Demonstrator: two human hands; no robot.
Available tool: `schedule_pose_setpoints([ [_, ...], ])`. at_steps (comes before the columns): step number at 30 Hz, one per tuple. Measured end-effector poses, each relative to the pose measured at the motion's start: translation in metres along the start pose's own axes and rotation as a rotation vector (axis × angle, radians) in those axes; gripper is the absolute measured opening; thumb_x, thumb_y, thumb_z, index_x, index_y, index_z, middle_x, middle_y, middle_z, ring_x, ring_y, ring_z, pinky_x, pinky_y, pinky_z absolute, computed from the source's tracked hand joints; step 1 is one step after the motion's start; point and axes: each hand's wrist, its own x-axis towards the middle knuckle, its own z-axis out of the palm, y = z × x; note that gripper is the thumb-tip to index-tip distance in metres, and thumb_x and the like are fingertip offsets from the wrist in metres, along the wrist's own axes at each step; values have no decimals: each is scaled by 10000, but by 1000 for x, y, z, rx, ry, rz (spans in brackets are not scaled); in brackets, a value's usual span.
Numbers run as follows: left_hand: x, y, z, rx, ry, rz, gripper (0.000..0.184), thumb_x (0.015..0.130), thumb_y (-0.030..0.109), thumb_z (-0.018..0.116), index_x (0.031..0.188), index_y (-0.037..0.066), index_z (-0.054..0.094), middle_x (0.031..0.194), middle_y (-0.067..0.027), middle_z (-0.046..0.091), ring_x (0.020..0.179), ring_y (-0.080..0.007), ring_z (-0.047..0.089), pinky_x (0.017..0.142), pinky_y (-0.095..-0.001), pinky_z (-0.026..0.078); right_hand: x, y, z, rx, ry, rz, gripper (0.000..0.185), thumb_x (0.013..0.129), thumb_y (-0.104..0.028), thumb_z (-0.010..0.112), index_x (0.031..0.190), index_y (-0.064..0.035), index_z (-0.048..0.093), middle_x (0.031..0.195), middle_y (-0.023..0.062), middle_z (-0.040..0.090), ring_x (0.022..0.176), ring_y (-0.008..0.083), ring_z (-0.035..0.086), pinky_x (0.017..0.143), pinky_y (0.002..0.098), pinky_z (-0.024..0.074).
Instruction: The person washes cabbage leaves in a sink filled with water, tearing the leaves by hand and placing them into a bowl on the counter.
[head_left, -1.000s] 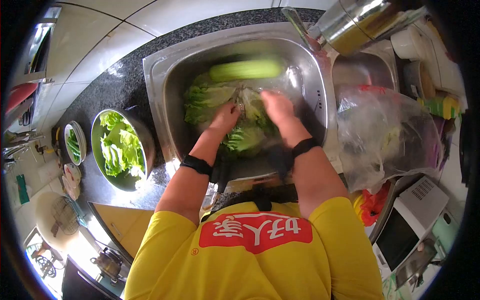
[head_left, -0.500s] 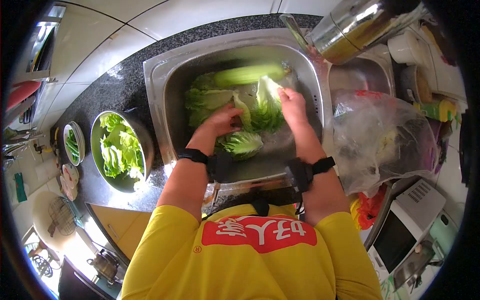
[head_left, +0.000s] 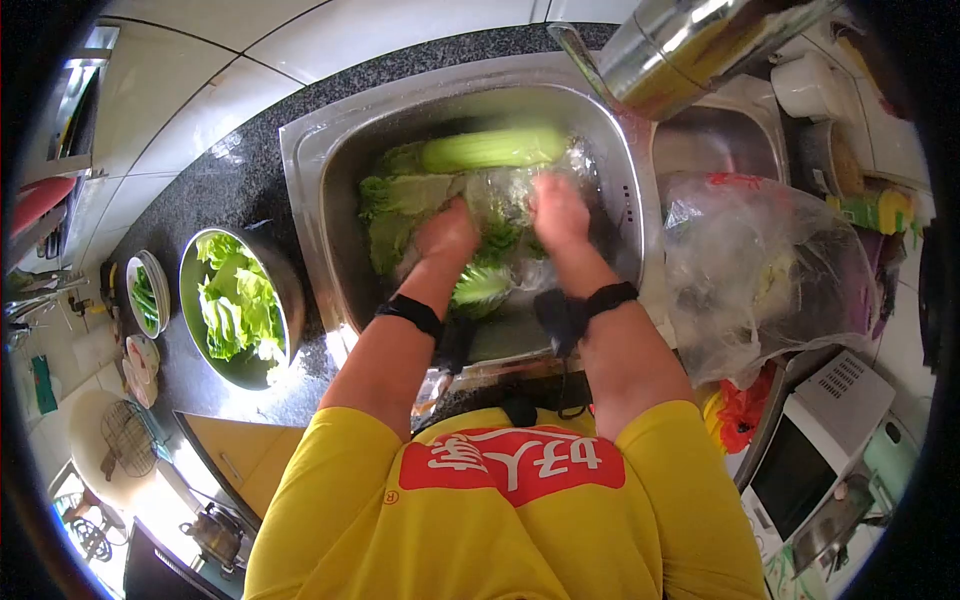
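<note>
Water and leafy greens lie in the metal sink (head_left: 590, 325). My left hand (head_left: 449, 232) is low in the water beside lettuce leaves (head_left: 393, 210), its fingers hidden by water and blur. Opposite it, my right hand (head_left: 560, 210) is in splashing water, its fingers curled; what they hold, if anything, is too blurred to tell. A lettuce piece (head_left: 482, 287) floats between my wrists. Beyond both hands, a long pale green vegetable (head_left: 495, 148) lies across the back of the sink.
Left of the sink stands a bowl (head_left: 292, 305) of lettuce, with a plate (head_left: 160, 300) of green vegetables farther left. A clear plastic bag (head_left: 740, 270) lies on the right, below a small basin (head_left: 715, 145). A metal faucet (head_left: 665, 55) hangs over the upper right.
The leaf that my right hand held up is down in the water. Both hands have moved slightly, and the water now splashes around them.
</note>
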Motion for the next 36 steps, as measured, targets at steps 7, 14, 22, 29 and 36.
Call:
schedule_pose_setpoints([
  [7, 18, -16, -13, -280, 138, 226, 553, 729, 321, 625, 1141, 9, 429, 1091, -240, 492, 1019, -343, 490, 854, -416, 403, 7, 11, 4, 139, 62, 62, 278, 744, -271, 607, 939, -81, 553, 937, 141, 565, 851, 326, 548, 726, 391, 443],
  [14, -22, 39, -26, -523, 335, 402, 274, 746, 170, 592, 940, -4, 508, 824, -173, 550, 809, -326, 526, 719, -405, 441, 14, 17, -12, 949, 11, 449, 507, 653, -315, 738, 970, 30, 545, 899, 177, 612, 883, 312, 576, 769, 395, 434],
  [22, 19, 0, 35, -1358, 55, -221, 211, 852, 260, 491, 883, 53, 521, 685, -24, 498, 604, -135, 483, 494, -276, 412, -2, 21, -22, 602, -210, 328, 460, 603, -216, 745, 967, 12, 583, 902, 185, 609, 857, 295, 589, 753, 354, 450],
  [29, -7, 22, 3, -1583, -340, 59, 544, 773, 394, 612, 1145, 30, 454, 967, -74, 544, 854, -187, 533, 728, -343, 450, -14, 0, -33, 871, -523, 352, 380, 766, -246, 618, 1012, 34, 545, 899, 145, 600, 821, 223, 582, 721, 314, 447],
  [36, -26, 31, -14, -1841, -610, 12, 341, 850, 286, 526, 1117, 80, 475, 1046, -78, 547, 952, -227, 533, 813, -372, 446, -24, -14, -58, 1403, -854, 386, 424, 803, -260, 600, 1127, -17, 472, 1020, 67, 558, 878, 160, 545, 729, 311, 450],
])
